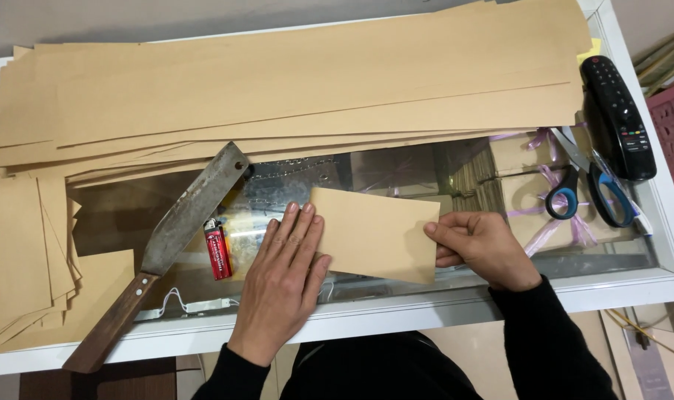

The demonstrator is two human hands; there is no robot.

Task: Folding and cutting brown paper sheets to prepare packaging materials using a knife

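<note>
A small rectangular brown paper piece (377, 231) lies on the glass counter top (396, 167). My left hand (285, 274) rests flat with its fingers spread on the paper's left end. My right hand (481, 248) pinches the paper's right edge between thumb and fingers. Just left of my left hand lies a red lighter (217, 250), and beside it a large cleaver (170, 241) with a dark wooden handle, its blade pointing up and right.
Long brown paper sheets (292, 78) are stacked across the back of the counter. Smaller cut brown pieces (25, 259) pile at the left. Blue-handled scissors (589, 185) and a black remote control (618, 118) lie at the right. Tied bundles show under the glass.
</note>
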